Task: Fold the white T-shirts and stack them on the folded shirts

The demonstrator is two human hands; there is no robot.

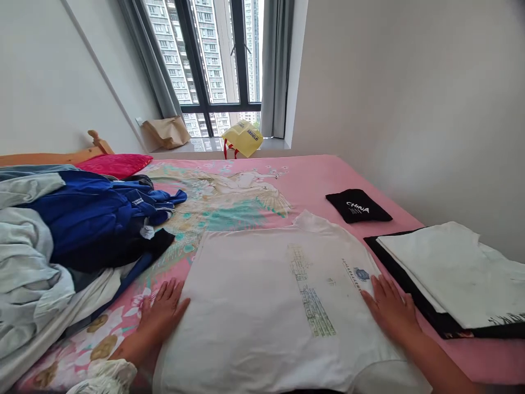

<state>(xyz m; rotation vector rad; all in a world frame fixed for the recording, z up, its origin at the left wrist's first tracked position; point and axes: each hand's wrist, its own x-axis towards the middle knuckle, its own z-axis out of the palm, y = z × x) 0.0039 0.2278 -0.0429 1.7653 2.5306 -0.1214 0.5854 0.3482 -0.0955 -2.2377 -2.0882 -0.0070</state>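
A white T-shirt [254, 306] with green print and a small blue emblem lies spread flat on the pink patterned bedsheet [311, 178]. My left hand [162, 312] rests at the shirt's left edge, partly on the sheet, fingers spread and holding nothing. On the right, my right hand [391, 309] lies with open fingers over the shirt's edge, close to the emblem. Neither hand grips the cloth.
Heaped blue, black and grey clothes [90, 213] cover the left. A folded black garment [359, 206] lies back right, and white folded clothes [451, 273] sit on black cloth at right. Behind are a red pillow [115, 164], a paper bag [167, 132] and a yellow bag [243, 138].
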